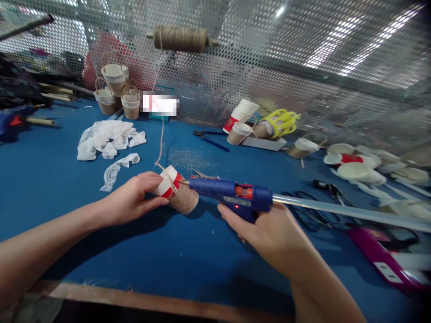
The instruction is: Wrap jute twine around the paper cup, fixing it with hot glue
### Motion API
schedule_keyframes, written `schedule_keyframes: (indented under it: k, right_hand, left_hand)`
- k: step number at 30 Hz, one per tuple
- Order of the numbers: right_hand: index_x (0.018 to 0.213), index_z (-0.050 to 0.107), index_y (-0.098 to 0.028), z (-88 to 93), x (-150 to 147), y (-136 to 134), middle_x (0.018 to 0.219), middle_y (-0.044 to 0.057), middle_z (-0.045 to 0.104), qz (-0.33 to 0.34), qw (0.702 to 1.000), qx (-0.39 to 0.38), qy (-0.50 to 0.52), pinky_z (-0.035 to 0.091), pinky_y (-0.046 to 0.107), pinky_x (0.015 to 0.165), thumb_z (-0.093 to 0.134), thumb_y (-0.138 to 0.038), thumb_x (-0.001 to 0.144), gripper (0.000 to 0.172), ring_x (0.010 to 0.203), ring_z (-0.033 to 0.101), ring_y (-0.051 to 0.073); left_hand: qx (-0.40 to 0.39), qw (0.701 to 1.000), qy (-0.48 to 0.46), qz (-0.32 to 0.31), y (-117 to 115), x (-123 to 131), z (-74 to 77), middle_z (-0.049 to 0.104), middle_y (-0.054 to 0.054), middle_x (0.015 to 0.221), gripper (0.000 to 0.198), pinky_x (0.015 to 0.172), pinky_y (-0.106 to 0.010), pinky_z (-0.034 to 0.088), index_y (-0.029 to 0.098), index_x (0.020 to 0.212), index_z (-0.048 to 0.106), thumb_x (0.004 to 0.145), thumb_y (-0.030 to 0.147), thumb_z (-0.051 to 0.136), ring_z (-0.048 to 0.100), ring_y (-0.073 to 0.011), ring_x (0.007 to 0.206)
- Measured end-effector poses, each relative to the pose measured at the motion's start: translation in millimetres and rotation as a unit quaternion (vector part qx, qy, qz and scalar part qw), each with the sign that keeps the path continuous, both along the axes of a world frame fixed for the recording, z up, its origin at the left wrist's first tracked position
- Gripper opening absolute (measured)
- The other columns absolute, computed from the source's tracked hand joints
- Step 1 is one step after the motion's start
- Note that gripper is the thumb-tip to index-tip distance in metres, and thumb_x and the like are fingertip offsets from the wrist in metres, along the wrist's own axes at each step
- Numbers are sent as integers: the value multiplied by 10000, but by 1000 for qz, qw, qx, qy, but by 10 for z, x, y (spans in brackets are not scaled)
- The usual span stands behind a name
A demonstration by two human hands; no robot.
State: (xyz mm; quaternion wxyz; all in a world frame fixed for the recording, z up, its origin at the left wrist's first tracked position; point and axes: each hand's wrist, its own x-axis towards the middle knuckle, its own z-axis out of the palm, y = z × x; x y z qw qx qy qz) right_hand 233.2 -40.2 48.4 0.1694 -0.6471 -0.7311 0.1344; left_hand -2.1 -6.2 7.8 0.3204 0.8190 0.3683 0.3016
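Observation:
A red and white paper cup (pixel 183 196), partly wound with brown twine, lies tilted above the blue table. My left hand (pixel 136 197) grips its white end between thumb and fingers. In my right hand (pixel 266 229) is a blue hot glue gun (pixel 218 190) with a small red light and a long clear glue stick (pixel 336 207) out of its back. The gun's nozzle touches or nearly touches the cup where the winding ends. A strand of twine (pixel 162 139) runs from the cup up towards a twine spool (pixel 180 38) on the mesh wall.
White lace pieces (pixel 106 137) lie at left, below finished twine cups (pixel 115 78). Blue-handled pliers (pixel 215 140), stacked paper cups (pixel 240 114) and a yellow plastic item (pixel 283 122) stand further back. Cables and a purple power strip (pixel 384 260) are at right; a second glue gun (pixel 15 120) is far left.

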Motion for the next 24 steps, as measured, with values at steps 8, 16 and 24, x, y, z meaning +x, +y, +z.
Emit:
schedule_keyframes:
  k: [8,16,24]
  right_hand:
    - [581,562,-221,13,19,-12,346,-37,455,8,999,-18,27,366,248,339,513,-435,720,260,322,461,136]
    - [795,651,-239,54,18,-42,531,-3,615,56,998,30,27,428,254,413,507,-359,741,195,508,604,180]
    - [712,640,-238,62,2,-48,491,-8,592,55,998,35,25,426,247,418,505,-343,741,174,506,600,173]
  left_hand:
    - [29,999,29,-34,0,-33,-31,634,-75,853,127,803,-346,435,150,787,570,838,225,482,557,-197,843]
    - [42,998,42,-36,3,-19,-16,629,-68,824,135,796,-348,436,154,776,569,841,217,469,559,-194,825]
    - [31,998,49,-32,5,-31,-24,630,-70,826,145,803,-348,436,151,792,571,844,237,468,562,-194,824]
